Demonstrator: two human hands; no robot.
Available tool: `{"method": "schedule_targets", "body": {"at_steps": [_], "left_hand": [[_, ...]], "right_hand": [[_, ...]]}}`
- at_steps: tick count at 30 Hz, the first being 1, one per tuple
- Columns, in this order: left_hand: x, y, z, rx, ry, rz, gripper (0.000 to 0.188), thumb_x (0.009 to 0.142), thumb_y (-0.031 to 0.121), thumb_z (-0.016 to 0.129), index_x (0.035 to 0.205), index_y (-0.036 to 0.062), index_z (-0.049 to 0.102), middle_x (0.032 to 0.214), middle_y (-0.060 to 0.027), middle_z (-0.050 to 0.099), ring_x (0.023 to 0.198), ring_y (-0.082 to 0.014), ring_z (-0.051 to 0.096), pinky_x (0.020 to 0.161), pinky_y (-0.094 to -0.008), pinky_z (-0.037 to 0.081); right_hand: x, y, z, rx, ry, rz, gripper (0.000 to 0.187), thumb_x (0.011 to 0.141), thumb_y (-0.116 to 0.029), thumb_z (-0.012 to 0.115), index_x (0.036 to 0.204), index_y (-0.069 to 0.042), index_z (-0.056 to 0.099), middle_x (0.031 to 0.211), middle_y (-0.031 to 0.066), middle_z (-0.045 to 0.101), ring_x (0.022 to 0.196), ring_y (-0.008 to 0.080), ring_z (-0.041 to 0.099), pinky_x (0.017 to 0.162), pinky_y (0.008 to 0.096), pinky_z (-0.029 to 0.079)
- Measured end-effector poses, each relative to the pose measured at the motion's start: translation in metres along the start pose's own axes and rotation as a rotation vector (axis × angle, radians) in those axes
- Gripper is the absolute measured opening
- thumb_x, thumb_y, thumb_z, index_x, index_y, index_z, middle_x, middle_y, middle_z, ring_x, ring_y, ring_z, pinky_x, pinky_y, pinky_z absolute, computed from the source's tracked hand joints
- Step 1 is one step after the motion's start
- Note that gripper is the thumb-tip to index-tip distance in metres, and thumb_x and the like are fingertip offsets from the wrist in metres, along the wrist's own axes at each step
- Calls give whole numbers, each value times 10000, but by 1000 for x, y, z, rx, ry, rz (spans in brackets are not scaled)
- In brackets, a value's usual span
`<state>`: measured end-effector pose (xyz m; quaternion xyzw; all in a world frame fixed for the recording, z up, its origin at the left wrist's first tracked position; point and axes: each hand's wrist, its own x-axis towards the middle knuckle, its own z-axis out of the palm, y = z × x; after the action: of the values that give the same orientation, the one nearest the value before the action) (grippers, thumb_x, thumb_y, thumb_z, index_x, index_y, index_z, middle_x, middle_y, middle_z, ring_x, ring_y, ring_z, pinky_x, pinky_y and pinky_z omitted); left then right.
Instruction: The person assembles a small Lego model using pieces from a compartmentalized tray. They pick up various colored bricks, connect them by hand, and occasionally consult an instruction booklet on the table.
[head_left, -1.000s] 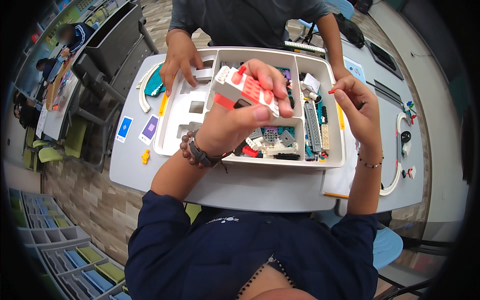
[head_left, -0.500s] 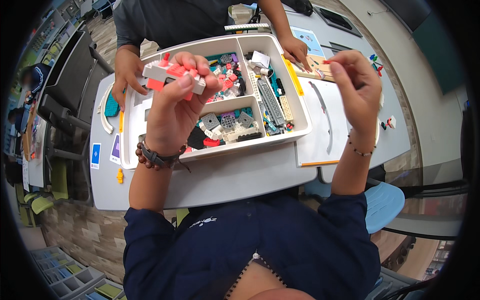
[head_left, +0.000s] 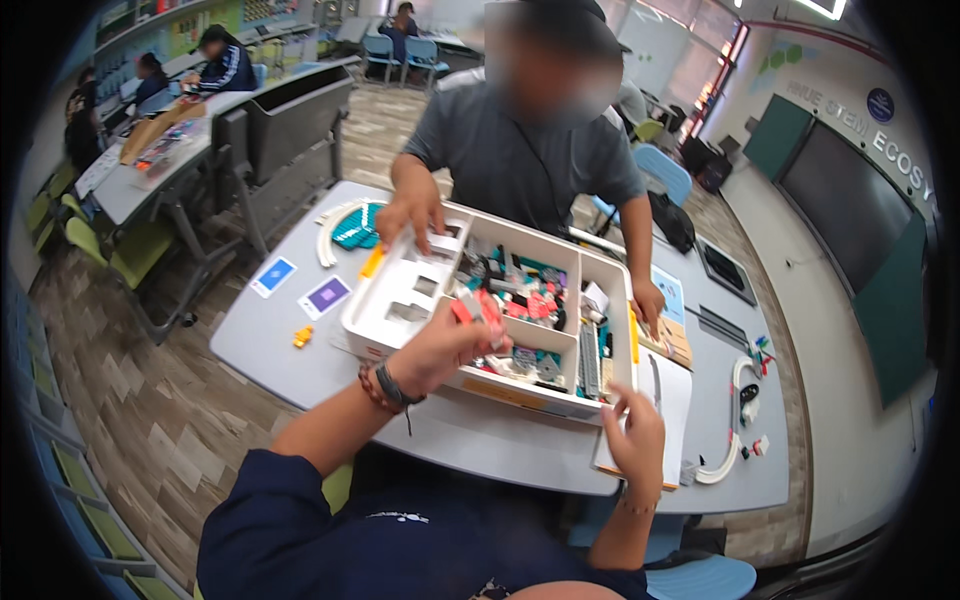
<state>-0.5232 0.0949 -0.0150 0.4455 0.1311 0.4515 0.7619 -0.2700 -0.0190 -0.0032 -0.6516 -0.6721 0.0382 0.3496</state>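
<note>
My left hand (head_left: 445,352) is closed round a small coral and white brick assembly (head_left: 480,310), held above the near side of a white sorting tray (head_left: 520,392). Coral, grey, teal and black building pieces lie in the tray's compartments. My right hand (head_left: 637,440) is raised by the tray's near right corner, above an open booklet (head_left: 676,400). Its thumb and forefinger are drawn together; anything between them is too small or blurred to make out. Across the table a co-worker's hand (head_left: 412,215) reaches onto the tray's left section, and their other hand (head_left: 648,302) rests near the booklet's far end.
Two cards, one blue (head_left: 273,277) and one purple (head_left: 325,297), lie left of the tray near a yellow figure (head_left: 302,337). White curved track (head_left: 722,468) and small built pieces stand at the right. A blue chair (head_left: 700,580) is close on my right.
The view has tilted up, showing more of the room. Both my hands are lower against the tray. The red piece seen at my right fingertips no longer shows. The co-worker's left-side hand has moved onto the tray.
</note>
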Motion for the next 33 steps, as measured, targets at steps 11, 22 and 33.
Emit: {"method": "schedule_targets", "body": {"at_steps": [11,22,33], "left_hand": [[-150,-93,-9,-145,-249,-223,217,688,121,660,809,50,493,807,-54,500,741,-150,566,689,-267,455],[-191,-229,-76,-392,20,-602,67,811,122,552,846,70,530,798,-47,559,733,-154,570,720,-290,482],[-190,-233,-74,-58,100,-575,252,841,350,538,899,106,507,730,-12,529,651,-98,522,619,-216,435]], "right_hand": [[-162,-5,148,558,-1048,27,255,815,-248,540,955,-45,607,825,103,631,767,183,599,702,281,457],[-209,54,222,260,-688,66,281,752,-263,526,887,-29,604,829,176,615,790,310,596,691,360,460],[-203,41,204,569,-278,274,245,784,-208,581,923,-6,595,710,54,569,627,107,505,581,235,415]]}}
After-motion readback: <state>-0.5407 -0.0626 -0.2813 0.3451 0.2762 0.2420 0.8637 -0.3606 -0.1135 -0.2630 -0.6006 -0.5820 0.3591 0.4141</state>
